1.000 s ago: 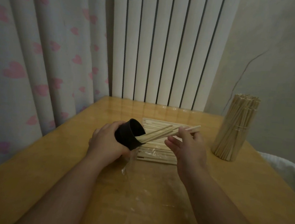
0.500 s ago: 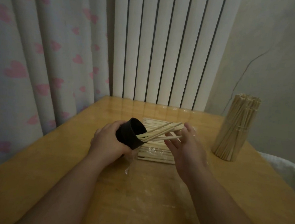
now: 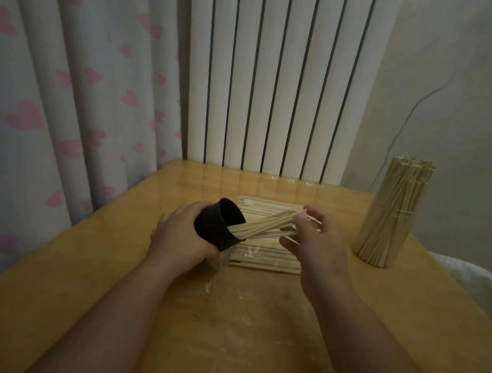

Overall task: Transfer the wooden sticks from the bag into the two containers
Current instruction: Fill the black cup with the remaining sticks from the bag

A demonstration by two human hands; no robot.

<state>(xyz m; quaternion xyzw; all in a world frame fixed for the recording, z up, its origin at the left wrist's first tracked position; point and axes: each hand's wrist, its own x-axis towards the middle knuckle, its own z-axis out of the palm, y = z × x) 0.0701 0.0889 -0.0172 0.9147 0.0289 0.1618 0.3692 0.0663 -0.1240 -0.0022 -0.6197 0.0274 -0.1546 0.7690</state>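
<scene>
My left hand (image 3: 181,240) grips a black cup (image 3: 217,223), tipped on its side with its mouth facing right. Several wooden sticks (image 3: 268,225) poke out of the cup toward my right hand (image 3: 313,244), whose spread fingers touch their far ends. Under both hands a clear plastic bag (image 3: 263,255) lies flat on the table with several more sticks inside. At the right a second container (image 3: 392,221) stands upright, packed with sticks.
The wooden table (image 3: 82,306) is bounded by a heart-patterned curtain (image 3: 54,97) on the left and a white radiator (image 3: 276,80) at the back. A white cloth (image 3: 478,281) lies at the right edge.
My right hand has let go of the stick bundle and pushed it further into the cup. The sticks have fanned out, and my fingers now touch their ends.
</scene>
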